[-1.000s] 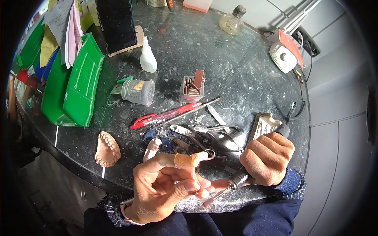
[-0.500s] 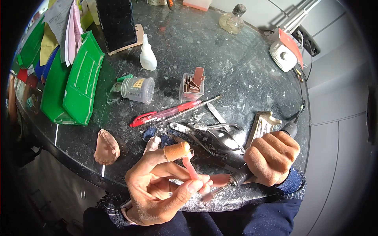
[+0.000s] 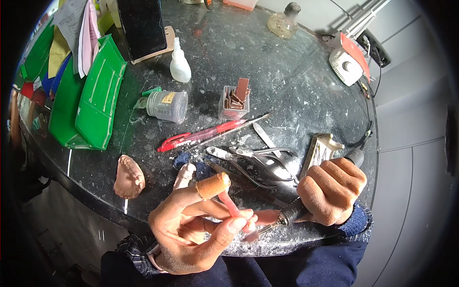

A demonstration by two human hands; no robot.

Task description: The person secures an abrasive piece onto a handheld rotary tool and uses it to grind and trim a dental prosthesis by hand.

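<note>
In the head view, we're in mid-job by the look of it: pale dust (image 3: pixel 282 245) litters the desk's (image 3: pixel 210 57) front edge, and the slim pink piece (image 3: pixel 229 203) isn't set down, it's up in the left hand (image 3: pixel 191 241) above that edge! Thumb and fingertips pinch its lower end, the index in its orange wrap (image 3: pixel 210 187) meeting the top. The right hand (image 3: pixel 332 191) has its fingers curled tight round the black handpiece (image 3: pixel 292 212), tip close to the left fingertips; contact, I can't tell. How much remains doesn't show. Against a second ago, the wrapped index has tipped upward, baring more pink, while the right grip barely changes.
</note>
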